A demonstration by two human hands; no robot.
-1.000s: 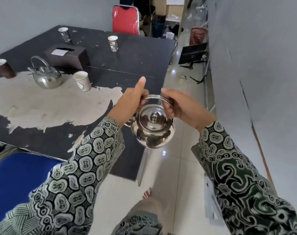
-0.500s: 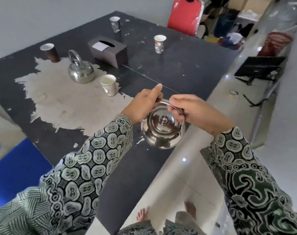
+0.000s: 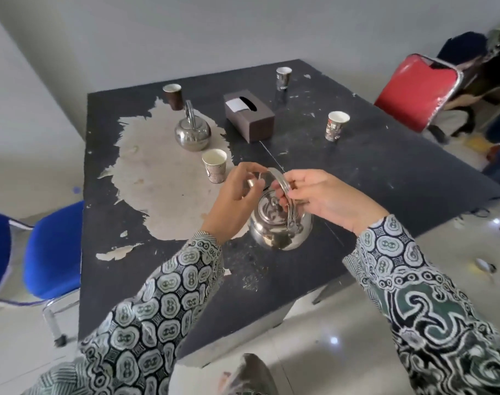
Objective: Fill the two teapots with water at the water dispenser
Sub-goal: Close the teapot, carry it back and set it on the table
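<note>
Teapot (image 3: 280, 226) sat on table (image 3: 371, 166), near its front edge, lid on. Right hand (image 3: 325, 201) pinched the handle (image 3: 283, 182) w/ fingers closed round it. Left hand (image 3: 237, 195) half-curled at handle's other side, contact unclear. 2nd teapot (image 3: 192, 132) stood farther back on table, beside tissue box (image 3: 249, 115); paper cup (image 3: 214, 165) between the two pots.

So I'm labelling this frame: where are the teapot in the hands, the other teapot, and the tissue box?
held teapot (image 3: 274, 215): head view, on its lid.
second teapot (image 3: 192, 136): head view, on its round body.
tissue box (image 3: 257, 127): head view, on its front side.
</note>
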